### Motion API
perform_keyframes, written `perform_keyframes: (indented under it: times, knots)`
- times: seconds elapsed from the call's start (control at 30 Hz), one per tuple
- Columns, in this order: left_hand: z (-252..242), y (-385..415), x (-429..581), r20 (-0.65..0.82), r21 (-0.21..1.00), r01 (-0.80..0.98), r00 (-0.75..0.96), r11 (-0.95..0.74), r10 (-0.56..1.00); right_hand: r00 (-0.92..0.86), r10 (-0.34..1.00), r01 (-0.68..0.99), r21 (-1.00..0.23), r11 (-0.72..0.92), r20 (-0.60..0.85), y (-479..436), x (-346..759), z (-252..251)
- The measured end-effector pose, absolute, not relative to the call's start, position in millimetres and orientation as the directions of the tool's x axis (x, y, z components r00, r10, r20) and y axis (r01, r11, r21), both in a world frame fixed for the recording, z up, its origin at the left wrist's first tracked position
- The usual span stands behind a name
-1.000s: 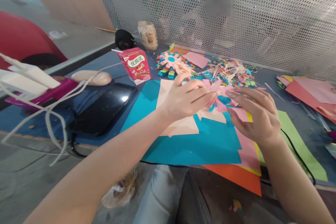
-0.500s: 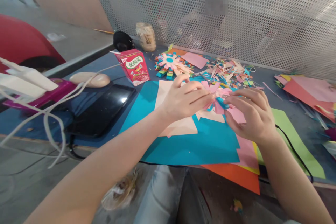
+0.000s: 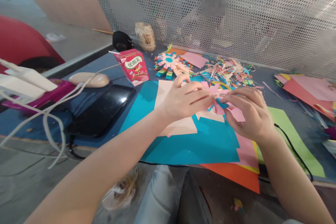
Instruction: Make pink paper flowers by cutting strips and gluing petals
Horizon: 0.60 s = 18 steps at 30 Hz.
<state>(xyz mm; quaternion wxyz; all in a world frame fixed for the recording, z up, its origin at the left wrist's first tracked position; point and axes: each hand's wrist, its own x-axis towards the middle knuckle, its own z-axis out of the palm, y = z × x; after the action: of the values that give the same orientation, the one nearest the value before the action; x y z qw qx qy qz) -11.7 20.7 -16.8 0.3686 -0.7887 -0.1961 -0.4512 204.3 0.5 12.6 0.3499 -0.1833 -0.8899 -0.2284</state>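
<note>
Between my two hands is a pink paper flower [image 3: 215, 91] with a small blue paper piece [image 3: 222, 103] at its middle. My left hand [image 3: 185, 98] pinches the flower's left side between thumb and fingers. From the right, the fingertips of my right hand [image 3: 249, 112] close on the blue piece and the petals near it; my fingers hide part of the flower's centre. Under both hands lie a blue paper sheet [image 3: 189, 150] and pale pink paper pieces [image 3: 181, 126]. Behind my left hand sits a finished-looking layered paper flower [image 3: 169, 60] in several colours.
Paper scraps [image 3: 231, 70] are heaped before the perforated metal screen [image 3: 170, 7]. A red drink carton [image 3: 134, 68], a black phone [image 3: 102, 112], a computer mouse [image 3: 89, 79] and a purple power strip [image 3: 63, 89] with white cables stand left. Coloured sheets [image 3: 312, 89] and green paper [image 3: 291, 140] lie right.
My right fingers have shifted slightly left and closer over the blue piece, which looks more pressed into the flower. My left hand has hardly moved.
</note>
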Motion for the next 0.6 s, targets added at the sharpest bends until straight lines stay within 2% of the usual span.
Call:
perform_keyframes:
  times: [0.13,0.6]
  knots:
    - [-16.9,20.7,-12.0,0.846,-0.422,0.630,0.532,-0.652,-0.033,-0.677,0.196,0.484,0.228,0.845,0.709,1.5,204.9,10.9]
    - [-14.7,19.5,-10.1,0.846,-0.418,0.621,0.532,-0.663,-0.035,-0.643,0.223,0.501,0.182,0.846,0.732,-0.4,204.4,11.3]
